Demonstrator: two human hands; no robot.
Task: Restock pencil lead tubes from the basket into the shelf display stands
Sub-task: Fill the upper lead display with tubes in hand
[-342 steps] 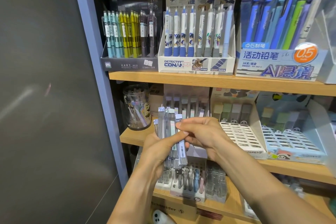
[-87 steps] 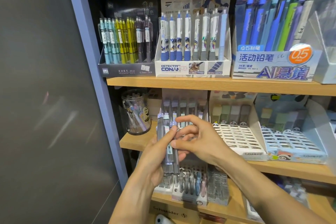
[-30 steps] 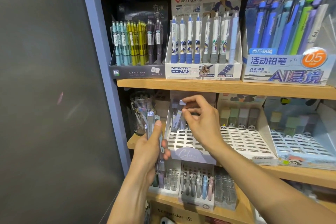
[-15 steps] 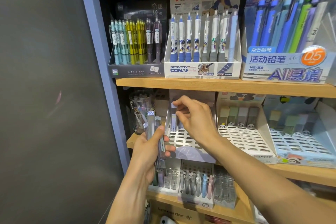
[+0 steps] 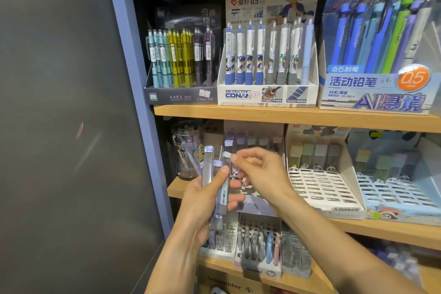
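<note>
Before middle shelf, tubes in left hand

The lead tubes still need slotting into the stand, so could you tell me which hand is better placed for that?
Probably the right. The right hand pinches the cap of one tube from the bundle of lead tubes directly before the white slotted stand; the left hand holds that bundle.

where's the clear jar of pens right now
In the head view the clear jar stands at the far left of the middle shelf, just beyond the lead tubes gripped in the left hand.
</note>
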